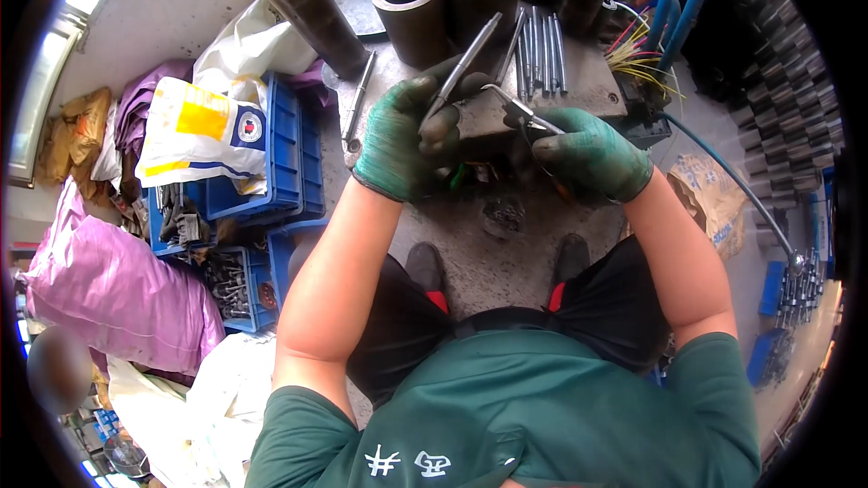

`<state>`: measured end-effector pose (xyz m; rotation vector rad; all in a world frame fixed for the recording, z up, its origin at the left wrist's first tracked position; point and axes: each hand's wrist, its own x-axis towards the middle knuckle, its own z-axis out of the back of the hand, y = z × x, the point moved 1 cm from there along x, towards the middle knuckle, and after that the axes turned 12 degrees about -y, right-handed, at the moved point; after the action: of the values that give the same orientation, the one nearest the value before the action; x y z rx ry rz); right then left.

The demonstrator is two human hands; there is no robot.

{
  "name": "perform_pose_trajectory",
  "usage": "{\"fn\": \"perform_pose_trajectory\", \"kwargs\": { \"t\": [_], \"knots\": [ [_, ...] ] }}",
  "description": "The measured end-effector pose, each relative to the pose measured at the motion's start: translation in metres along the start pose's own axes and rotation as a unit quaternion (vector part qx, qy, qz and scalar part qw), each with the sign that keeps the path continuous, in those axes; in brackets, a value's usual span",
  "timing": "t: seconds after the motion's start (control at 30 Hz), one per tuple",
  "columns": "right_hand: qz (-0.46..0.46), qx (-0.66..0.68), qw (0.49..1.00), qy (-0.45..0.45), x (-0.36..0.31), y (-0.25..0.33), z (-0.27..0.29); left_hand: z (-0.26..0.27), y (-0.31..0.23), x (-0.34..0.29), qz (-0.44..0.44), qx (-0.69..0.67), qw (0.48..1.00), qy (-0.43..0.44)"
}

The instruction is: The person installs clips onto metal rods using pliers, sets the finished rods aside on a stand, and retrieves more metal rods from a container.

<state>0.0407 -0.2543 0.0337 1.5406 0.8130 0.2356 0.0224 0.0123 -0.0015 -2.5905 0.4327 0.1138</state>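
Note:
My left hand point(398, 140), in a dirty green work glove, is closed round a slim metal rod point(468, 56) that slants up and away. In the matching glove on my right hand point(599, 154), the fingers close on a short silvery metal piece with a thin bent tip point(517, 107); its exact kind is unclear. Both hands are in front of the near edge of a metal press bed point(589, 83). Several similar metal rods point(544, 54) lie side by side on the bed beyond my hands. A single rod point(360, 95) rests near its left edge.
A thick hollow steel cylinder point(391, 23) stands on the bed beside a slanting press column point(303, 4). Blue crates point(294, 145) and a purple sack point(117, 285) crowd the left. Blue hoses point(678, 0) and loose yellow wires point(637, 61) are at the far right.

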Motion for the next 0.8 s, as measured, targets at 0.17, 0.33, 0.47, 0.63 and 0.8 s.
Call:
{"fn": "perform_pose_trajectory", "kwargs": {
  "t": [0.17,0.33,0.47,0.63,0.8],
  "knots": [
    [0.000,0.099,0.992,-0.075,0.000,-0.009,0.005,0.001,-0.010,-0.004,-0.059,0.058,0.997,-0.007],
    [-0.012,0.118,0.988,-0.103,-0.003,-0.006,0.008,-0.012,-0.016,-0.013,-0.159,0.174,0.969,-0.072],
    [-0.009,0.117,0.989,-0.089,-0.007,-0.002,0.007,0.005,-0.029,-0.005,-0.235,0.450,0.833,-0.219],
    [-0.007,0.125,0.988,-0.089,-0.005,-0.005,0.005,0.012,-0.017,0.016,-0.241,0.715,0.595,-0.277],
    [0.004,0.108,0.988,-0.112,-0.002,-0.009,0.008,0.016,-0.007,0.033,-0.254,0.801,0.493,-0.227]
  ]
}}
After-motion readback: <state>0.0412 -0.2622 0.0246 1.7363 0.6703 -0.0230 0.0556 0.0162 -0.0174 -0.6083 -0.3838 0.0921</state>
